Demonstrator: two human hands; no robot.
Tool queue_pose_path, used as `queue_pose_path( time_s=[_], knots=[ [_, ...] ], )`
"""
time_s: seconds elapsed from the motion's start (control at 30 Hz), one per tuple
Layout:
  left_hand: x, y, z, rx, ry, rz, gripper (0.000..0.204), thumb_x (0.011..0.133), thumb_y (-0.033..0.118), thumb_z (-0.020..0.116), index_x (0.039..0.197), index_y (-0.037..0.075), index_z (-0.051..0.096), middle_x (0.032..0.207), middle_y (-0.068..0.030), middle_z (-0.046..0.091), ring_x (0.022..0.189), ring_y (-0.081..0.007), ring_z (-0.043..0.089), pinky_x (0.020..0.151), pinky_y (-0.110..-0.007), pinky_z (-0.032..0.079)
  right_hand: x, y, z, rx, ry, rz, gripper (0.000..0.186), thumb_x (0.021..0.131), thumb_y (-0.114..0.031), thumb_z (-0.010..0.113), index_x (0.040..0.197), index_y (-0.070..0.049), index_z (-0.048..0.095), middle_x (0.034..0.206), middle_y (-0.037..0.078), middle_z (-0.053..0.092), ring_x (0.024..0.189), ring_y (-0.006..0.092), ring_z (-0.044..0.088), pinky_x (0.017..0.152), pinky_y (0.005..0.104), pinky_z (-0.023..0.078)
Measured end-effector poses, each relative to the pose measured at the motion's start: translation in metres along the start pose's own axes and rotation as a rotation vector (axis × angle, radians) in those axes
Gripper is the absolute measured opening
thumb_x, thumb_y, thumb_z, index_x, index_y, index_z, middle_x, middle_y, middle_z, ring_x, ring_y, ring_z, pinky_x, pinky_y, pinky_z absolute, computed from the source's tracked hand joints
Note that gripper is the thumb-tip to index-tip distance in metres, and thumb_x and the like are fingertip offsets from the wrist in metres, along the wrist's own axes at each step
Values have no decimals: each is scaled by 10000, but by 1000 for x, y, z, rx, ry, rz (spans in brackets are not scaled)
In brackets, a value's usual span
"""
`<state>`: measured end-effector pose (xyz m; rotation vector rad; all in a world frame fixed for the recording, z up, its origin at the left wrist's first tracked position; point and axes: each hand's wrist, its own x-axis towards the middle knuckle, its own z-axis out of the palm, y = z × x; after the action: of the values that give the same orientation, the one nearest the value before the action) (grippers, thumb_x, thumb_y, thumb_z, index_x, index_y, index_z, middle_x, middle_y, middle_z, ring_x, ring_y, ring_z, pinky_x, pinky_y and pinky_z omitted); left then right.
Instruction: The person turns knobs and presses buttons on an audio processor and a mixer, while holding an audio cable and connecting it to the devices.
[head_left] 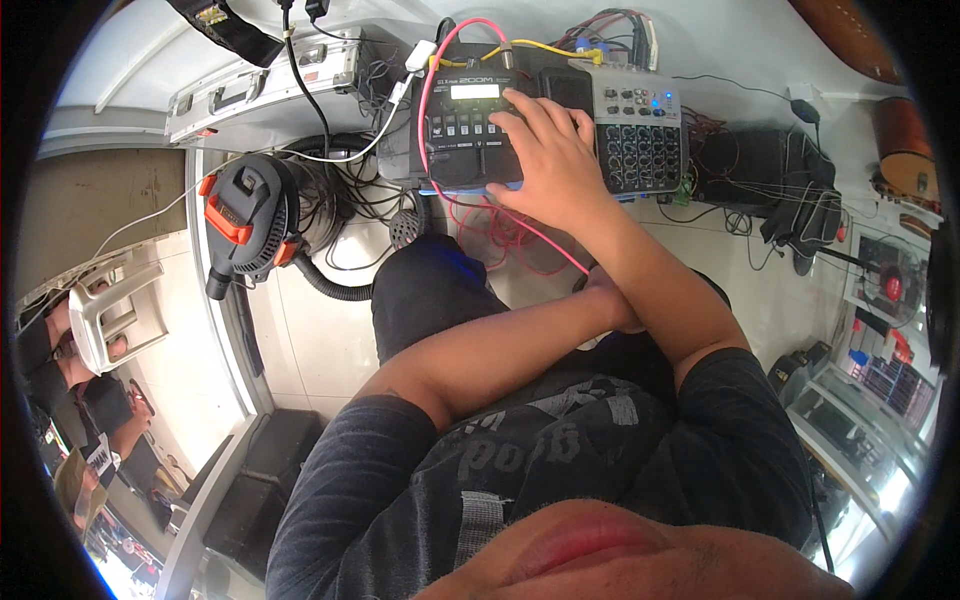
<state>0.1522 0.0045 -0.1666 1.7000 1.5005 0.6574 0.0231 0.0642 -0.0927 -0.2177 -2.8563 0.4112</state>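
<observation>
My right hand (550,165) rests over a black effects unit (462,140) with a small lit screen, fingers apart and fingertips at its upper-right knobs and buttons. A silver-grey mixer (637,140) with knobs sits just right of it. A pink cable (425,120) loops over the unit's left side and runs down toward my lap. My left arm lies across my body. My left hand (610,300) is beneath my right forearm, near the pink cable, its fingers mostly hidden; I cannot see what it touches.
A black-orange vacuum (250,215) with a hose stands left. Behind are a silver case (260,95) and tangled cables (345,190). Black gear (750,175) and a guitar (905,150) are right. Beyond a glass partition, another person's legs (75,365) show beside a white plastic chair (110,320).
</observation>
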Motion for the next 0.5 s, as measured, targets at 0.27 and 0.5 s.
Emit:
queue_pose_path(
  time_s=[0.27, 0.5],
  knots=[
    [-7, 10, -23, -4, -59, -40, 554, 1094, 488, 583, 1605, 274, 605, 1679, -50, 578, 1547, -291, 527, 1265, -447, 426, -2, 2, -1, 5, -13, 10, 865, 714, -387, 988, 1467, -158, 627, 1677, 101, 516, 1509, 344, 492, 1213, 592, 319],
    [-1, -8, 6, -71, 37, 3, 554, 1070, 504, 625, 1574, 274, 633, 1642, -55, 612, 1498, -306, 576, 1221, -452, 475, 3, -4, 2, 12, -10, -3, 865, 713, -387, 988, 1465, -154, 629, 1672, 104, 523, 1503, 350, 499, 1215, 597, 315]
  ],
)
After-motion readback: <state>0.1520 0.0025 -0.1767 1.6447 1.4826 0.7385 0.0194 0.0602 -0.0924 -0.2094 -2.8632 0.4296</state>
